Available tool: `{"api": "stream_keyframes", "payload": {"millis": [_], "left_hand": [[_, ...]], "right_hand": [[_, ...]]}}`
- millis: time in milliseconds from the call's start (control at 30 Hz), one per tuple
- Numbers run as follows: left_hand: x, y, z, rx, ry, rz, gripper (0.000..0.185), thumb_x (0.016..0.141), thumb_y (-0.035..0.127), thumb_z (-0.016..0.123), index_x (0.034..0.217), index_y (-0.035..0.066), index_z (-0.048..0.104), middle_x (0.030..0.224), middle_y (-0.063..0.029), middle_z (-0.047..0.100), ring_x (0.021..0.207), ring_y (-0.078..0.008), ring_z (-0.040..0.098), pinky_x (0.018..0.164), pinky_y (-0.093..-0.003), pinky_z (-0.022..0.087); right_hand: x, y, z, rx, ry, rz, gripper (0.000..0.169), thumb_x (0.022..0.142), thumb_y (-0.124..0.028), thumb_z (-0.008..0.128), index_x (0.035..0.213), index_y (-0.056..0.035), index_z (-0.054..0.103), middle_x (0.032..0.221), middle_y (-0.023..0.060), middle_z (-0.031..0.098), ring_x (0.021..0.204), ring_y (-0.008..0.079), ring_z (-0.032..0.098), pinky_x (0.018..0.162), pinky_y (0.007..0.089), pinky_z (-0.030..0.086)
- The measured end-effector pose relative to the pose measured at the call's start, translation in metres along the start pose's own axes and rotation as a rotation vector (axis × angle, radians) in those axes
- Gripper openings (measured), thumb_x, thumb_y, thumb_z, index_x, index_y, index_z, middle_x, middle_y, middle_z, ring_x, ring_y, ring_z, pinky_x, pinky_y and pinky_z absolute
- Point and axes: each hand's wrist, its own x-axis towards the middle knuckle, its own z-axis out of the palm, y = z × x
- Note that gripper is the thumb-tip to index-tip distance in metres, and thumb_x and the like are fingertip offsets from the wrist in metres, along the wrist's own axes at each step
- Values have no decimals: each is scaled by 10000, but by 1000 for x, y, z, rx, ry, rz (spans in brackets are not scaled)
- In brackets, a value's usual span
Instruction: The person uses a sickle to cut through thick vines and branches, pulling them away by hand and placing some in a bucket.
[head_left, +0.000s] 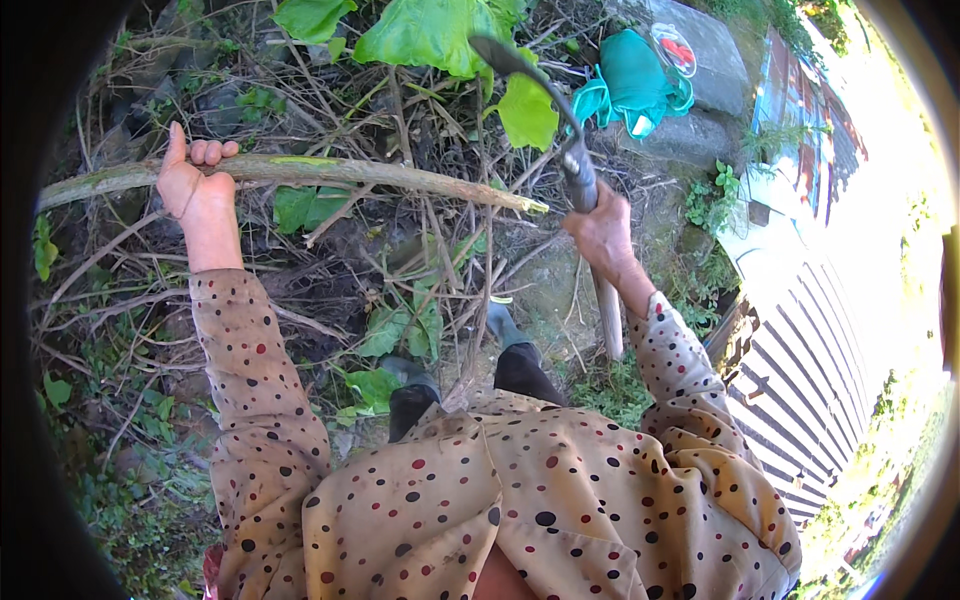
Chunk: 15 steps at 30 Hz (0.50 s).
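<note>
My left hand (196, 184) is wrapped around a thick, bark-covered branch (360, 171), with the thumb sticking up above it. The branch runs across the view, and its pale cut end (531, 203) points toward my right side. In my right hand (604, 225) is a sickle (574, 161) with a dark, curved blade that reaches up and to the left. Below the fist, its wooden handle (609, 319) extends downward. The blade is apart from the branch, above its cut end, and overlaps the view of a broad green leaf (527, 112).
Dry stems and twigs (300, 277) tangle over the slope in front. My boots (506, 326) stand among them on soil. A teal cloth bag (637, 79) and a clear container with red contents (676, 54) rest on concrete blocks (709, 56). Corrugated metal roofing (802, 375) lies right, lower down.
</note>
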Motion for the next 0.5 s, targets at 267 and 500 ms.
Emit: {"api": "stream_keyframes", "payload": {"millis": [267, 500], "left_hand": [[-7, -1, 21, 2, -77, -1, 334, 841, 224, 560, 632, 99, 333, 558, 4, 258, 483, -149, 272, 551, -359, 332], [0, -13, 42, -38, -133, -6, 340, 845, 218, 550, 617, 109, 322, 554, 11, 248, 476, -143, 258, 570, -350, 316]], "right_hand": [[-89, 178, 35, -391, -155, 376, 286, 642, -97, 585, 888, 46, 552, 714, 204, 598, 684, 365, 600, 632, 416, 466], [-253, 294, -30, -156, 42, 1066, 221, 614, -52, 533, 773, 98, 559, 710, 233, 587, 556, 307, 602, 481, 371, 465]]}}
